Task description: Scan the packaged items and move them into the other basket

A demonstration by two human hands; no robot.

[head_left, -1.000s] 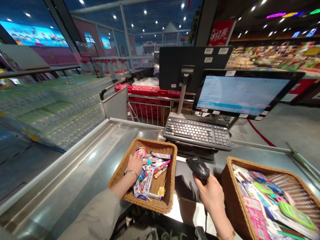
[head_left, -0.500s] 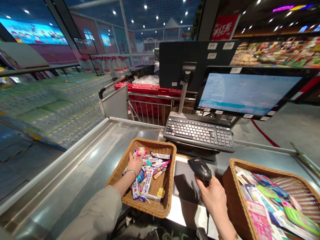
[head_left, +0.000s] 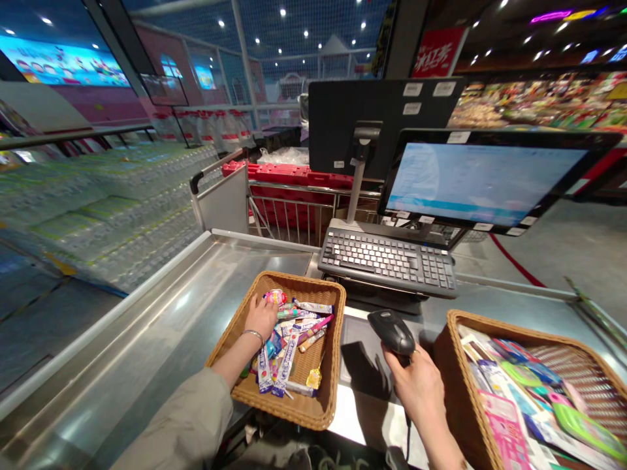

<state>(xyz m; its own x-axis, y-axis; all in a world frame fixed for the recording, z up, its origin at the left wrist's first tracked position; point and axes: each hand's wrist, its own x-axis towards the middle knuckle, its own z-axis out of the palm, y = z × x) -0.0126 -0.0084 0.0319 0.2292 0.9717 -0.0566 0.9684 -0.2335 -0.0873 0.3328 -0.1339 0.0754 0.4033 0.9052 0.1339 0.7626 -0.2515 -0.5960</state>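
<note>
My left hand [head_left: 262, 318] reaches into a brown wicker basket [head_left: 340, 339] of small wrapped sweets. Its fingers are apart and lie on the sweets beside a pink and red candy pack [head_left: 275, 297]; the fingertips are partly hidden. Under and beside the hand are white and blue candy sticks [head_left: 289, 359], a purple stick [head_left: 317, 326] and a blue wrapper [head_left: 274, 344]. My right hand [head_left: 420, 385] is closed round the handle of a black barcode scanner [head_left: 392, 331], which is held over the counter right of the basket. Its cable hangs down below the hand.
A second wicker basket [head_left: 443, 365] with flat packaged goods stands at the right. Behind are a keyboard [head_left: 386, 261], a lit monitor [head_left: 484, 183] and a black display back [head_left: 343, 130]. The metal counter [head_left: 196, 287] has a raised rim. A trolley [head_left: 294, 215] stands beyond.
My left hand has shifted slightly among the sweets, and the teal-and-white wrapper beside its fingers has turned. My right hand and the scanner have hardly moved. The view has shifted slightly.
</note>
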